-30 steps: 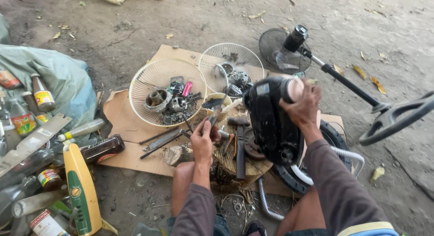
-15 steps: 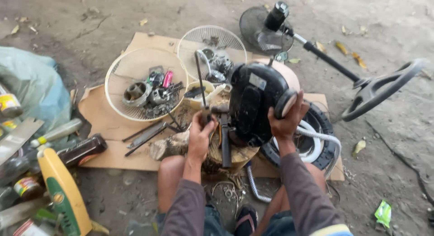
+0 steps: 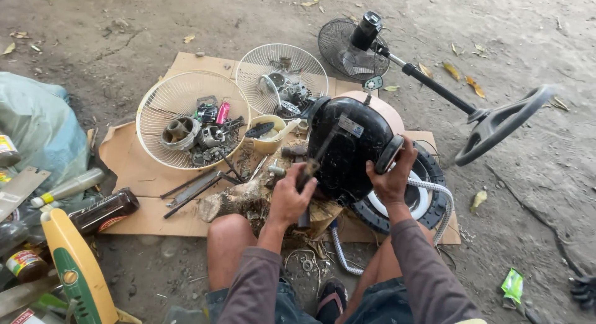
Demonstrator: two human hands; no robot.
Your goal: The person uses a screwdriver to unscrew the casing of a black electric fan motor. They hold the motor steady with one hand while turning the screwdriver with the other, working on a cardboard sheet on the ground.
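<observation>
My right hand (image 3: 391, 175) grips the right side of a black rounded motor housing (image 3: 347, 147), holding it up over a small tyre (image 3: 406, 203). My left hand (image 3: 290, 196) is closed on the dark handle of a screwdriver (image 3: 310, 165) whose shaft points up against the housing's front. A chunk of wood (image 3: 233, 203) lies just left of that hand, on a sheet of cardboard (image 3: 136, 168). My knees frame the bottom of the view.
Two white wire fan guards (image 3: 186, 116) (image 3: 279, 69) hold loose metal parts. A black stand fan (image 3: 354, 41) with its pole and ring base (image 3: 496, 128) lies at the right. Bottles, cans and a teal bag (image 3: 34, 128) crowd the left. Long metal tools (image 3: 192, 187) rest on the cardboard.
My left hand brought the screwdriver from upright beside the housing to lean against its front. My right hand slid from the housing's top to its right side.
</observation>
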